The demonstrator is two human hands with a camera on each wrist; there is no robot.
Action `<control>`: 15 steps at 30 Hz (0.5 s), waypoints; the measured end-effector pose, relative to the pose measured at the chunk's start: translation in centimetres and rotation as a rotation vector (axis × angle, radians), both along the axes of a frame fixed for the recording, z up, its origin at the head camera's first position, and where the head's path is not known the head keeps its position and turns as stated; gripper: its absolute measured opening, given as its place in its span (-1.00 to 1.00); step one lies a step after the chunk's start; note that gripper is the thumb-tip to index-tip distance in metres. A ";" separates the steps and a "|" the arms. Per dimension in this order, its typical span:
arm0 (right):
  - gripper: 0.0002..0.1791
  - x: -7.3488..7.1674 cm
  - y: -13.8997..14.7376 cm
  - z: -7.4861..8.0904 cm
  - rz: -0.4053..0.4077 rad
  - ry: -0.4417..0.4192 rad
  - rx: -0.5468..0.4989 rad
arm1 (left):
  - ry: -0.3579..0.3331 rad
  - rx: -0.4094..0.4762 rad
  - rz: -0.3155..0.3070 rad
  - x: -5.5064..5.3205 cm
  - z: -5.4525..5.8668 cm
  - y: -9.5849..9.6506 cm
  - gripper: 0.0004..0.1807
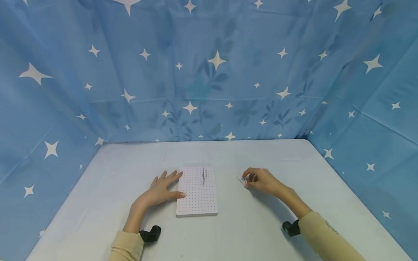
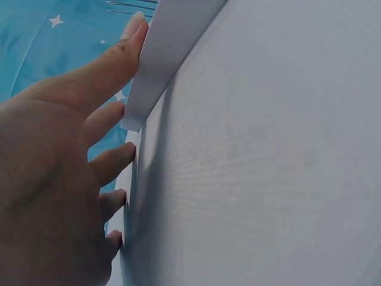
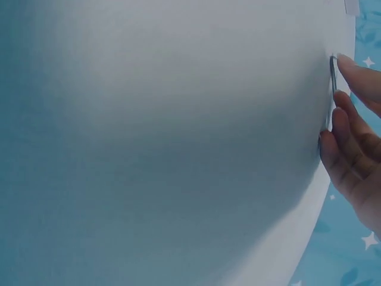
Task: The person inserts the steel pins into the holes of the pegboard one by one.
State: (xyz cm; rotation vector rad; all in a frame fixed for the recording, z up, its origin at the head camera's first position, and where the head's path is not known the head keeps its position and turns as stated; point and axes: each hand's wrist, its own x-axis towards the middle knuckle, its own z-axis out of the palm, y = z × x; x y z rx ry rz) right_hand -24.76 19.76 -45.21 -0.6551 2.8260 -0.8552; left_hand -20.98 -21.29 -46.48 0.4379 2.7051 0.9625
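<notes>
A white pegboard (image 1: 196, 206) with rows of small holes lies on the table, several thin metal pins (image 1: 203, 177) standing in its upper right part. My left hand (image 1: 159, 190) rests at its left edge, fingers spread and thumb over the near part of that edge. In the left wrist view the thumb (image 2: 122, 53) presses against the board's side (image 2: 158, 59). To the right of the board, my right hand (image 1: 262, 181) has its fingers bent low over the table. Its thumb and fingertips hold a thin metal pin (image 3: 333, 74), while another thin pin (image 1: 240, 181) shows beside the fingertips.
The white table (image 1: 228, 235) has rounded far corners. Blue cloth (image 1: 196, 83) with white stars hangs behind it and along both sides. A black wrist camera (image 1: 151, 234) is worn on the left wrist and another black wrist camera (image 1: 291, 228) on the right.
</notes>
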 end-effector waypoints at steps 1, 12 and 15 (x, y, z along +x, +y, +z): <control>-0.69 0.0 0.0 0.0 0.005 0.001 0.004 | 0.000 0.000 0.000 0.0 0.0 0.0 0.00; -0.51 -0.4 0.1 -0.4 0.042 -0.042 0.024 | 0.000 0.020 -0.004 0.0 -0.1 -0.1 0.01; -0.49 -0.4 0.1 -0.3 0.044 -0.058 0.035 | 0.002 0.025 -0.006 0.0 -0.2 -0.1 0.01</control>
